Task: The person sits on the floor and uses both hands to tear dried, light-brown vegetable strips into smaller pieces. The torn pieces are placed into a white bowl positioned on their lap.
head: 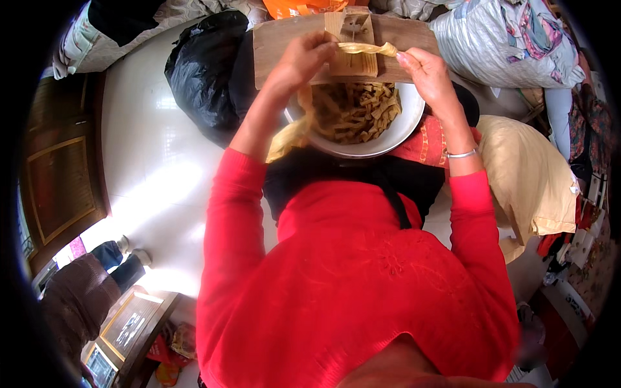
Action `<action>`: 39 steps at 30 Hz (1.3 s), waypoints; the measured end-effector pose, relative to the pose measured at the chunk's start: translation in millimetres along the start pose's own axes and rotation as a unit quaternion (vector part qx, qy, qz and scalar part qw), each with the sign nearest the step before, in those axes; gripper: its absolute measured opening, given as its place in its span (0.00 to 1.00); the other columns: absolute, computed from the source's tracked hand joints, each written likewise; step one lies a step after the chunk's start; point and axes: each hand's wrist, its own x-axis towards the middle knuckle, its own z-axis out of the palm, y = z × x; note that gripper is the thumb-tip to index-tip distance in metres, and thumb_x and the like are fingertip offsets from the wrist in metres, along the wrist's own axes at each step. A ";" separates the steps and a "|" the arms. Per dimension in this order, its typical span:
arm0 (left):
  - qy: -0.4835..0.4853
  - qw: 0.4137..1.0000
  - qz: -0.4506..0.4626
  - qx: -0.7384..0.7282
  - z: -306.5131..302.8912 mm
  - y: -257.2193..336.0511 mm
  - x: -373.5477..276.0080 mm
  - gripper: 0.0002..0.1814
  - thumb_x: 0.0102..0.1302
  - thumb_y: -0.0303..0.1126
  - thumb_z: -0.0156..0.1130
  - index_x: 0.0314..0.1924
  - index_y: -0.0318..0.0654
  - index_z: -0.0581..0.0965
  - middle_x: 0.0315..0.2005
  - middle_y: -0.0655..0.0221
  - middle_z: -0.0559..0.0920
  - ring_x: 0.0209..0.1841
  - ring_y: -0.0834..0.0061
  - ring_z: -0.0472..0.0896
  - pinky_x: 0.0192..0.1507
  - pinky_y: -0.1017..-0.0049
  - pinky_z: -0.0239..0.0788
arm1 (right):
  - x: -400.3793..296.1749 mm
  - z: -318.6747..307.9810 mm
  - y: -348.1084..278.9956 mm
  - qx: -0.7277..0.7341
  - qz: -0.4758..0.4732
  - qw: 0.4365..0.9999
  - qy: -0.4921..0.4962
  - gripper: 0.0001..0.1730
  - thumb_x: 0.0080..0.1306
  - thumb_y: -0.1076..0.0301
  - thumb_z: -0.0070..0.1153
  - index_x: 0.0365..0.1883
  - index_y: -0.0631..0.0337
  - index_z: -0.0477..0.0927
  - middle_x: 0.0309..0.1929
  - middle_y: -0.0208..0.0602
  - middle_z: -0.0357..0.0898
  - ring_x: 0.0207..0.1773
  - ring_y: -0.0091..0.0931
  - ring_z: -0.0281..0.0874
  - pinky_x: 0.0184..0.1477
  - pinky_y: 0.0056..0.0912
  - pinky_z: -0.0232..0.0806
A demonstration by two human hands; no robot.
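A twisted yellowish strip of thin material (366, 48) is stretched between my two hands above a wooden board. My left hand (305, 56) grips one end, and a looser yellowish length (291, 138) hangs below it towards my lap. My right hand (424, 70) pinches the other end between thumb and fingers. The wide wooden board (291, 46) carries a paler wooden block with a metal-looking fitting (355, 24) near its far edge. Under the near edge of the board is a white basin (412, 109) holding many short brownish-yellow cut pieces (373, 116). Part of the basin is blurred.
A black plastic bag (204, 72) stands left of the board. At the right are a stuffed white woven sack (499, 43), a red patterned cloth (427, 140) and a beige cloth or sack (524, 174). Another person (82, 296) is at the lower left, near wooden doors.
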 end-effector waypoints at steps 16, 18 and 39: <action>-0.074 0.980 -0.059 -0.173 41.8 31.1 -74.9 0.08 0.69 0.33 0.57 0.43 0.38 0.74 0.28 0.72 0.78 0.21 0.82 0.74 0.23 0.83 0.67 | -24.0 35.5 -53.5 -0.144 -0.304 0.935 0.117 0.15 0.60 0.56 0.62 0.38 0.57 0.81 0.33 0.36 0.81 0.38 0.36 0.79 0.37 0.39 0.68; -0.154 0.955 -0.089 -0.238 52.0 45.7 -81.4 0.12 0.71 0.38 0.55 0.44 0.38 0.75 0.26 0.74 0.77 0.20 0.85 0.72 0.22 0.85 0.64 | -30.2 39.7 -54.1 -0.040 -0.159 0.985 0.045 0.13 0.66 0.59 0.55 0.27 0.59 0.78 0.22 0.43 0.77 0.26 0.41 0.76 0.27 0.40 0.66; -0.162 0.900 -0.110 -0.390 137.4 19.9 -129.8 0.08 0.68 0.33 0.60 0.44 0.39 0.76 0.23 0.79 0.72 0.22 0.91 0.62 0.23 0.87 0.54 | -131.5 30.1 -22.7 -0.152 -0.076 0.976 0.136 0.15 0.59 0.74 0.58 0.45 0.51 0.84 0.23 0.37 0.78 0.25 0.35 0.77 0.30 0.34 0.69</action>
